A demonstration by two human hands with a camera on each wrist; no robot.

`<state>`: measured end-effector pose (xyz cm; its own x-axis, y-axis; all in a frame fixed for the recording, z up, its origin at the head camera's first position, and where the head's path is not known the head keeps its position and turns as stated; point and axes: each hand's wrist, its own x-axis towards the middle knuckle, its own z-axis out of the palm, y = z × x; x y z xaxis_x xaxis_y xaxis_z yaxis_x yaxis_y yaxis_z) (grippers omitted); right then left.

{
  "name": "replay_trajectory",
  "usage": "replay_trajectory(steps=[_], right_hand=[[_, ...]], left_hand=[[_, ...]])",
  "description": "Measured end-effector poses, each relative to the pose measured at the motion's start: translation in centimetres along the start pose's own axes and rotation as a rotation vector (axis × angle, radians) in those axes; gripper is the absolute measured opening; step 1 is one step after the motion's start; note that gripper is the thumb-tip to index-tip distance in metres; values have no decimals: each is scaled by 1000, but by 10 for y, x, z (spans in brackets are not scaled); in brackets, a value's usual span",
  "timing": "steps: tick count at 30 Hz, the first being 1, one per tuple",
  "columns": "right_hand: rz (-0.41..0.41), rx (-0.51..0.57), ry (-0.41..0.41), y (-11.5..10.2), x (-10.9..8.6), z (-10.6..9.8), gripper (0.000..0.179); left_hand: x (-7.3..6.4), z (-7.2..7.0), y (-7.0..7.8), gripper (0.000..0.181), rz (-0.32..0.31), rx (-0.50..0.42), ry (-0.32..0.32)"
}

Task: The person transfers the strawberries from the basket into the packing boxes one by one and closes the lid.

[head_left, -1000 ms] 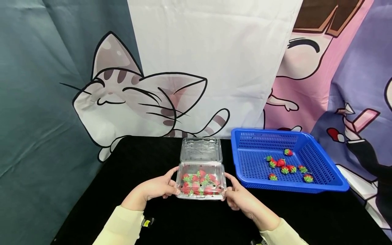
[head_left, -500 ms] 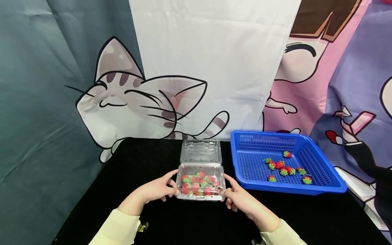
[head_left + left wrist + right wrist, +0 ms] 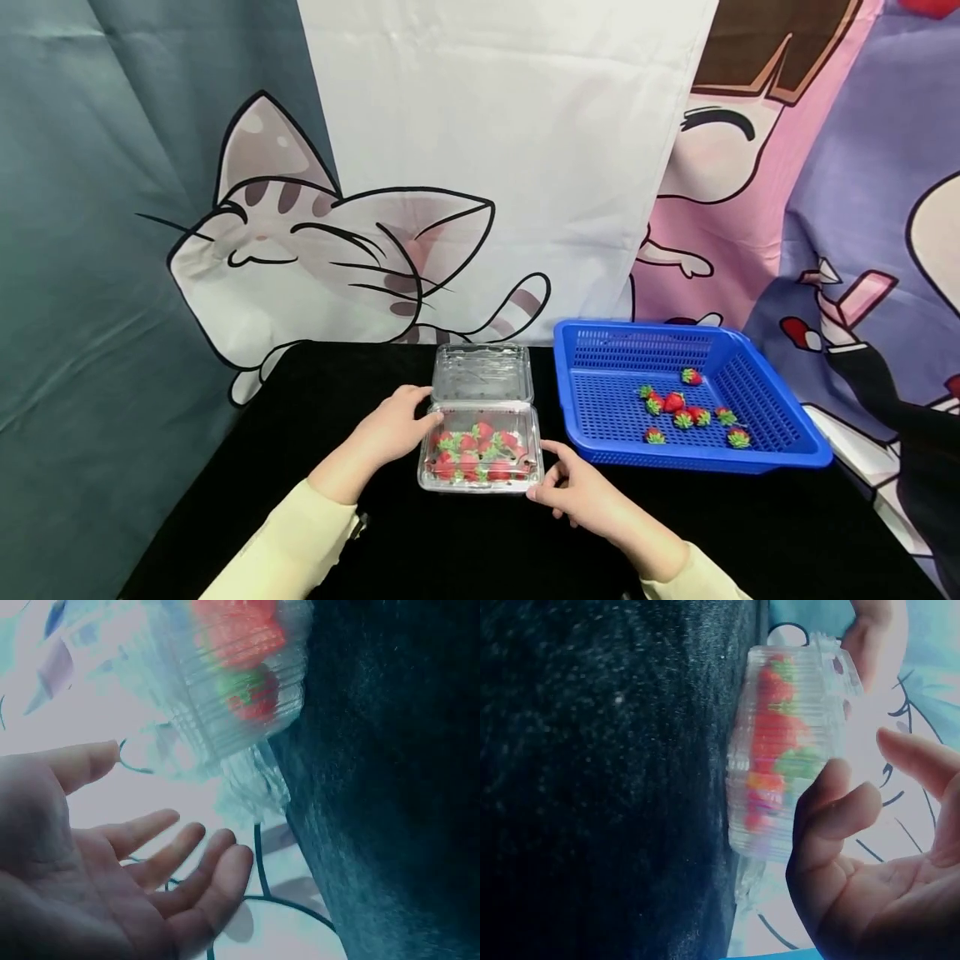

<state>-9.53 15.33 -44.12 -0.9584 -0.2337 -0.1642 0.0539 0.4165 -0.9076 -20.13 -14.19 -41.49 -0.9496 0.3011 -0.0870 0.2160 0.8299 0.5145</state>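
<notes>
A clear plastic clamshell box point(image 3: 480, 486) of red strawberries point(image 3: 468, 465) sits on the black cloth. A clear, shallow plastic half point(image 3: 482, 375) without fruit adjoins its far edge. My left hand point(image 3: 392, 427) is at the box's far left corner, thumb over the rim in the head view; in the left wrist view its fingers point(image 3: 214, 889) are spread and relaxed beside the box wall. My right hand point(image 3: 581, 493) is at the near right corner, thumb and index fingertips right at the edge. Its fingers point(image 3: 832, 817) are loosely bent in the right wrist view, gripping nothing.
A blue slotted basket point(image 3: 690, 458) stands right of the box, with several loose strawberries point(image 3: 675, 402) inside. The black cloth point(image 3: 465, 550) covers the table. Behind it hangs a curtain point(image 3: 517, 150) printed with cartoon figures, reaching the table's back edge.
My left hand has slid away from me along the box's left side, its thumb leaving the near corner for the far one. My right hand stays at the near right corner.
</notes>
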Motion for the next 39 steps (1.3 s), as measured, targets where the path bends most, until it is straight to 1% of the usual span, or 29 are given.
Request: replay_trajectory(steps=[2,5,7,10,14,17,19,23,26,28,31,35,39], right_hand=[[1,-14,3,1,0,1,83],[2,-5,8,2,-1,3,82],[0,11,12,2,-1,4,79],[6,46,22,3,0,5,75],[13,77,26,5,1,6,72],[16,82,30,5,1,5,72],[13,80,32,5,1,5,72],[0,86,38,3,2,6,70],[3,101,37,3,2,7,70],[10,115,36,3,2,9,70],[15,149,40,5,2,11,70],[15,192,45,4,1,12,71],[21,208,40,2,-1,12,71]], left_hand=[[5,3,7,56,30,77,-17],[10,6,15,49,70,178,-27],[11,5,19,46,83,210,-31],[12,2,22,43,85,212,-42],[15,-1,24,38,64,192,-67],[21,-3,27,36,51,189,-88],[26,-5,28,38,46,201,-108],[35,-6,30,42,17,229,-160],[39,-5,30,51,-18,201,-184],[41,-3,31,58,-35,183,-190],[43,-2,32,64,-63,188,-200],[44,0,36,67,-104,217,-217],[44,2,39,67,-116,241,-206]])
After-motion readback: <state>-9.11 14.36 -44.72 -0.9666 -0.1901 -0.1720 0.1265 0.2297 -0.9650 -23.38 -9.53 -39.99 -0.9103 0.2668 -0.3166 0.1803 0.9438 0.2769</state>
